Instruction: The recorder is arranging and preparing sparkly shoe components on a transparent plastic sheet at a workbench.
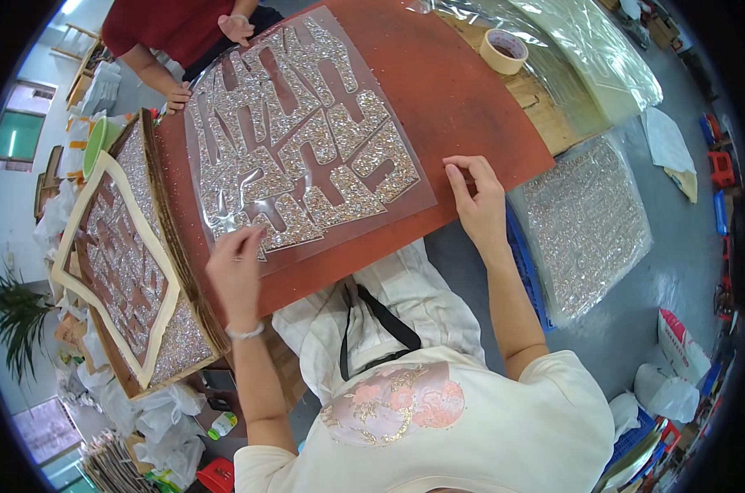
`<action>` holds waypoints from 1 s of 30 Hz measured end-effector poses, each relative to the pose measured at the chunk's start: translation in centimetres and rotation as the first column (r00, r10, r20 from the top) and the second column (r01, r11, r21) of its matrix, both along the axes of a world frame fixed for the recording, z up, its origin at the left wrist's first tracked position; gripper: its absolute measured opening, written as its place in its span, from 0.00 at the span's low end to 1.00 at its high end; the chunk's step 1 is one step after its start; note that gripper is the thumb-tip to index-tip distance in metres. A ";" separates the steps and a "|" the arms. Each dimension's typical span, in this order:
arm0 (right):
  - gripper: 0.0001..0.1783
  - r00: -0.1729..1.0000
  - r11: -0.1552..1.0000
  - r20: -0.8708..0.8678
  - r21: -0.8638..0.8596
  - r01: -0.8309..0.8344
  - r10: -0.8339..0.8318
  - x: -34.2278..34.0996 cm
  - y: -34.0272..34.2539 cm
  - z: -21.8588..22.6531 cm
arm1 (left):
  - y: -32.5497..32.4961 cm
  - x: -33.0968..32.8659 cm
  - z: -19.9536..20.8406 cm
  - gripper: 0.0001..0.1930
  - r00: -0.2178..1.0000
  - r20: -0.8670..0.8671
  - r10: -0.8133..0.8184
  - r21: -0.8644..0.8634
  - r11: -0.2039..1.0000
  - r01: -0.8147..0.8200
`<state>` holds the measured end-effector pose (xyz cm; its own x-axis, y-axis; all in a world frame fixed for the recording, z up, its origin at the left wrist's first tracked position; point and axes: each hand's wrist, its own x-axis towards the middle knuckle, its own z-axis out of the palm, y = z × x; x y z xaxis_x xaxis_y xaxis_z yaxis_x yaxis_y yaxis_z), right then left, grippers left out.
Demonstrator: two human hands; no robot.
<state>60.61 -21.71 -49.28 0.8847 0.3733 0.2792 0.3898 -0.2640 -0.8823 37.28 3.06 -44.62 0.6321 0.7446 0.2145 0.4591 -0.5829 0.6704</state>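
A clear plastic sheet lies on the reddish-brown table, bearing cut shapes covered in silvery-gold glitter stones. Over its near left corner is my left hand, slightly blurred, with thumb and fingers drawn together; anything pinched in them cannot be made out. My right hand hovers beyond the sheet's near right corner, apart from the glitter shapes. Its thumb and index finger come together at the tips, and whatever they may hold is too thin to see.
Across the table, a co-worker's hand rests at the sheet's far left edge. A framed glitter screen leans at the left. Far right sit a tape roll and plastic film. Wrapped glitter sheets lie on a blue crate.
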 end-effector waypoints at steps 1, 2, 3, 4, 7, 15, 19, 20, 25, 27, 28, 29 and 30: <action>0.06 1.000 1.000 0.008 -0.003 0.004 -0.004 0.0 0.0 0.3 | -1.6 2.4 -0.5 0.04 0.996 0.026 -0.084 -0.022 0.996 0.085; 0.06 1.000 1.000 0.006 -0.008 0.014 -0.014 0.0 -0.2 0.2 | -3.2 4.6 -1.2 0.04 0.984 0.054 -0.169 -0.044 0.984 0.171; 0.06 1.000 1.000 -0.003 -0.009 0.009 -0.009 0.0 -0.3 0.2 | -4.7 6.4 -1.6 0.04 0.973 0.076 -0.217 -0.094 0.970 0.224; 0.06 1.000 1.000 -0.010 -0.011 0.006 -0.006 0.0 -0.4 0.2 | -5.9 8.2 -2.1 0.04 0.958 0.103 -0.266 -0.142 0.950 0.279; 0.05 1.000 1.000 0.017 0.009 0.005 -0.005 -0.1 -0.8 0.0 | -8.3 12.0 -3.2 0.03 0.928 0.142 -0.345 -0.100 0.928 0.360; 0.05 0.994 0.999 0.109 -0.028 0.019 -0.016 0.2 -1.2 -1.6 | -11.2 16.2 -6.1 0.04 0.829 0.094 -0.552 0.342 0.800 0.494; 0.05 0.976 0.998 0.216 -0.062 0.009 0.005 0.5 -1.3 -1.9 | -12.0 17.0 -6.4 0.05 0.847 0.050 -0.530 0.388 0.791 0.473; 0.05 0.977 0.998 0.214 -0.061 0.008 0.005 0.4 -1.2 -2.1 | -12.0 17.1 -6.5 0.05 0.847 0.048 -0.530 0.388 0.791 0.473; 0.09 0.956 0.990 0.291 -0.138 -0.006 0.046 0.0 -0.7 -2.8 | -11.8 17.2 -6.9 0.06 0.850 0.077 -0.520 0.369 0.807 0.461; 0.11 0.946 0.985 0.318 -0.175 -0.001 0.058 -0.3 -0.6 -3.1 | -11.6 17.1 -7.0 0.06 0.851 0.083 -0.518 0.357 0.813 0.460; 0.12 0.936 0.977 0.345 -0.212 0.004 0.071 -0.5 -0.6 -3.2 | -11.6 17.0 -7.0 0.06 0.852 0.090 -0.516 0.346 0.819 0.459; 0.12 0.936 0.977 0.345 -0.212 0.003 0.072 -0.6 -0.5 -3.2 | -11.5 16.9 -7.0 0.06 0.852 0.090 -0.515 0.346 0.819 0.458; 0.14 0.933 0.972 0.351 -0.234 0.002 0.082 -0.8 -0.4 -3.3 | -11.3 16.8 -7.1 0.06 0.854 0.099 -0.510 0.324 0.828 0.457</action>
